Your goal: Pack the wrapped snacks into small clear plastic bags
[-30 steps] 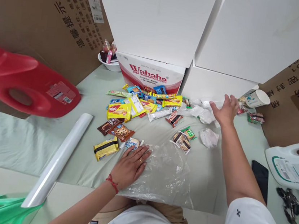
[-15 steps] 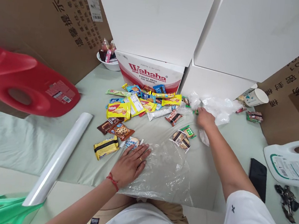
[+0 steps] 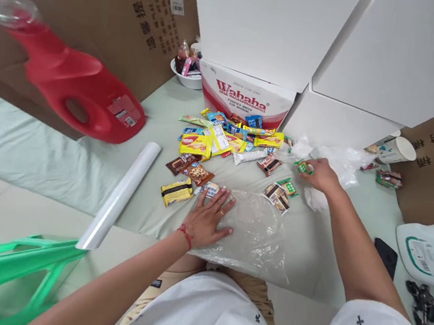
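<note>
My left hand (image 3: 210,218) lies flat with its fingers spread, on the left edge of a clear plastic bag (image 3: 253,235). Its fingertips touch a white-and-blue wrapped biscuit (image 3: 209,189). My right hand (image 3: 321,175) pinches a small green-wrapped snack packet (image 3: 304,168) above the cloth. Below it lie another green snack packet (image 3: 288,187) and a clear-wrapped cookie pack (image 3: 277,197). A yellow biscuit pack (image 3: 177,192) and a brown cookie packet (image 3: 197,173) are left of the bag. Behind them is a pile of snacks, with yellow nabati packs (image 3: 195,144) in front.
Crumpled clear bags (image 3: 339,162) lie beyond my right hand. A red detergent bottle (image 3: 91,91) and a white roll (image 3: 122,193) are at left. At right are a paper cup (image 3: 396,150), a phone (image 3: 385,256) and a white jug (image 3: 427,254). Boxes (image 3: 249,95) stand behind.
My right hand has drawn back a little from the crumpled bags, and the green packet in its fingers now shows plainly. My left hand stays on the bag, thumb spread wider. The view has shifted.
</note>
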Tool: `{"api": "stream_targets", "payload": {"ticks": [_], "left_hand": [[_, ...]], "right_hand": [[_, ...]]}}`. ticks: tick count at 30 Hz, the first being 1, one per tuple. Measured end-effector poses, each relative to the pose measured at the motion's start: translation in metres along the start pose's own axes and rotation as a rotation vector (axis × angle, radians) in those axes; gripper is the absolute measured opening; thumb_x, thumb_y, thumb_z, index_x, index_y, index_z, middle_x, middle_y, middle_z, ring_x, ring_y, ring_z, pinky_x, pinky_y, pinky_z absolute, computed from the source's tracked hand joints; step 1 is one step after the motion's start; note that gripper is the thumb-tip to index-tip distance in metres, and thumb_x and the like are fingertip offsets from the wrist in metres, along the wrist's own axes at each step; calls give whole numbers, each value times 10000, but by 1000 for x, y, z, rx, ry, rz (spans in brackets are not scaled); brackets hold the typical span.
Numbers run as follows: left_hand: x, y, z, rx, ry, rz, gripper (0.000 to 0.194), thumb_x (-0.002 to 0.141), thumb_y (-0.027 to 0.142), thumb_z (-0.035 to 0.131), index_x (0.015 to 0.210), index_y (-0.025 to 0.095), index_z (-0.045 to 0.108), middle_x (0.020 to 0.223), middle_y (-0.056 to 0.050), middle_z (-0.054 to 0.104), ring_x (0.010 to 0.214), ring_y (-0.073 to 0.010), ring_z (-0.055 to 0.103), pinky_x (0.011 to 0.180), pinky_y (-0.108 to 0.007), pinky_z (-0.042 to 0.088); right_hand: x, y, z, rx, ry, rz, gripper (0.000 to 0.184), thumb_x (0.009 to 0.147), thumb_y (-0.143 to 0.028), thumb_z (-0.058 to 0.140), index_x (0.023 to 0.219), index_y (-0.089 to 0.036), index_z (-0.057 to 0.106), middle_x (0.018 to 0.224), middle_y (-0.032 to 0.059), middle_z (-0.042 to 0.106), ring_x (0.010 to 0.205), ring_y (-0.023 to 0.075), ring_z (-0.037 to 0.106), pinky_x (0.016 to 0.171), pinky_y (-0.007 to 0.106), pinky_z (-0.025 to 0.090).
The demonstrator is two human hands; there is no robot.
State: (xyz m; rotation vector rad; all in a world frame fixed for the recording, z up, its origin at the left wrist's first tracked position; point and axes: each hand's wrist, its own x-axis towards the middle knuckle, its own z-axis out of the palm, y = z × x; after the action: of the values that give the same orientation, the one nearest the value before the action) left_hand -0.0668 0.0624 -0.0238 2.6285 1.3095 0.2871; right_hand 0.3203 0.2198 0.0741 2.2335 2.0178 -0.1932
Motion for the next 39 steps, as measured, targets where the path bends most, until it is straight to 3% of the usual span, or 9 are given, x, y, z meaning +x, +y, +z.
{"api": "stream_targets", "payload": {"ticks": [4, 8, 11, 17, 22, 27, 30, 34, 39], "left_hand": [[-1, 0, 0, -4, 2, 2, 927, 942, 747, 403, 1645, 162, 251, 1698, -183, 245, 1586, -346, 217, 1255, -635, -105], [-3, 1, -1, -17, 30, 15, 973, 929, 757, 418, 1651, 135, 221, 1681, -202, 279, 1570, -371, 255, 1250, -651, -118], [-5, 4, -1, -18, 57, 24, 936, 943, 709, 449, 1658, 158, 201, 1675, -188, 304, 1564, -378, 269, 1252, -665, -97], [-6, 5, -3, -36, 67, -4, 865, 961, 587, 491, 1662, 183, 186, 1676, -162, 315, 1560, -377, 281, 1253, -683, -68], [-4, 5, -3, -33, 89, -77, 697, 1019, 473, 426, 1650, 237, 249, 1662, -113, 361, 1560, -344, 295, 1260, -676, -48], [-3, 7, 0, -37, 122, -128, 603, 1036, 393, 400, 1624, 278, 329, 1638, -79, 410, 1546, -321, 334, 1270, -667, -24], [-2, 7, -1, -33, 106, -132, 598, 1035, 409, 405, 1615, 276, 352, 1636, -72, 415, 1545, -318, 337, 1276, -656, 4], [-2, 7, -3, -16, 94, -143, 588, 1033, 419, 408, 1605, 286, 373, 1632, -63, 426, 1540, -320, 345, 1275, -653, 35], [-3, 8, -2, -28, 105, -141, 586, 1036, 422, 405, 1602, 271, 376, 1629, -65, 432, 1544, -308, 339, 1277, -651, 30]], "right_hand": [[-80, -25, -20, 200, 164, -271, 563, 915, -432, 619, 1441, -244, 548, 1307, 127, 607, 1151, 309, 626, 951, 401, 511], [-164, -82, 1, 304, -112, -549, 517, 915, -314, 618, 1427, -280, 548, 1312, 89, 613, 1098, 255, 655, 925, 352, 518], [-186, -108, 36, 242, -319, -582, 555, 892, -312, 658, 1437, -276, 558, 1388, 97, 589, 1025, 245, 685, 859, 336, 533], [-118, -68, 41, 89, -53, -302, 622, 926, -167, 504, 1530, -313, 485, 1566, 81, 484, 1161, 274, 649, 881, 357, 540], [-63, -39, 25, -170, -194, -372, 626, 909, -181, 512, 1520, -309, 483, 1584, 97, 451, 1127, 289, 667, 790, 343, 523], [-61, -22, 10, -167, -112, -294, 631, 880, -200, 567, 1504, -233, 484, 1431, 133, 565, 1104, 286, 662, 734, 305, 488], [-65, -30, -2, -109, -76, -521, 633, 882, -121, 515, 1488, -304, 506, 1562, 52, 479, 1183, 244, 634, 770, 285, 473], [-58, -67, -3, -185, -227, -807, 545, 936, -89, 444, 1391, -347, 596, 1567, -2, 493, 1140, 223, 654, 756, 289, 452], [-41, -80, -1, -322, -282, -735, 382, 890, -181, 591, 1268, -208, 639, 1277, 140, 642, 1018, 265, 677, 740, 301, 442]]}}
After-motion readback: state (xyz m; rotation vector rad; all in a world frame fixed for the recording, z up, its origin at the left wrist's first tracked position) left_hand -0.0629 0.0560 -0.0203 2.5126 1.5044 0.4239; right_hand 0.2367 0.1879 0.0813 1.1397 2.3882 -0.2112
